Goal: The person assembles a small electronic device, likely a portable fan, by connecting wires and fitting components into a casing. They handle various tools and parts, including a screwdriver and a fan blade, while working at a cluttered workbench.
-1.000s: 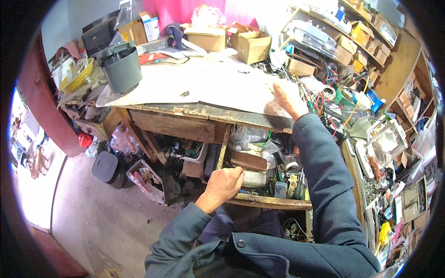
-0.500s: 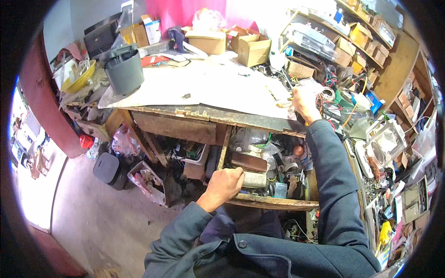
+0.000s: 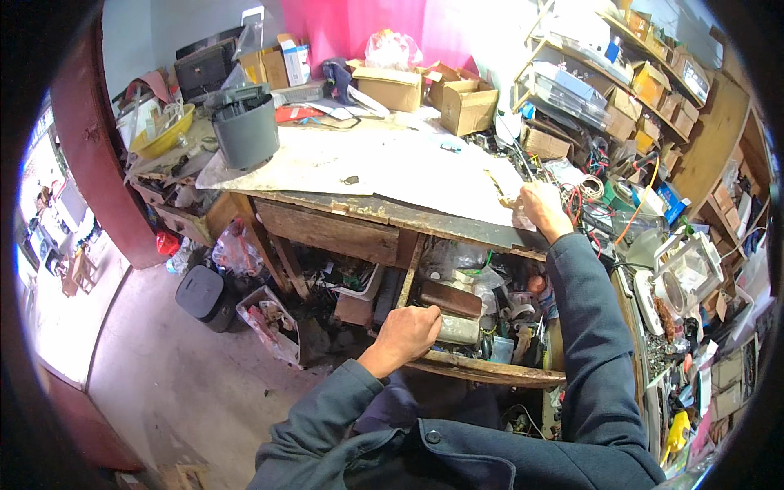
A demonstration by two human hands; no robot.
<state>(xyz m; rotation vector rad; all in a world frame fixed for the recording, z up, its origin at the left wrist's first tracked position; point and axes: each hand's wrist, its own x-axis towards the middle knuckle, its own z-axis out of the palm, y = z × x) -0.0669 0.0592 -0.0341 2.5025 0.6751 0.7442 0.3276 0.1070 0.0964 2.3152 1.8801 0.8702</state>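
An open wooden drawer (image 3: 490, 371) juts from under the table, crowded with small parts, plastic bags, a brown case (image 3: 451, 300) and a pale grey block-like item (image 3: 459, 330). My left hand (image 3: 406, 336) is closed at the drawer's front left corner, its knuckles beside the grey item. At the table's right end my right hand (image 3: 545, 208) is closed too, next to a long thin metal tool (image 3: 525, 166) and loose wires. Whatever its fingers hold is hidden. The table top is covered with a white sheet (image 3: 392, 171).
On the table's left stands a grey bin (image 3: 245, 135); cardboard boxes (image 3: 469, 106) line the back. Shelves with boxes and a cluttered side bench (image 3: 645, 327) hem in the right. A dark bin (image 3: 202, 296) and an open box of scraps (image 3: 269, 331) sit on the floor.
The view has shifted a little, so the scene sits further right and lower. My right hand has drawn slightly nearer to me. My left hand stays at the drawer corner.
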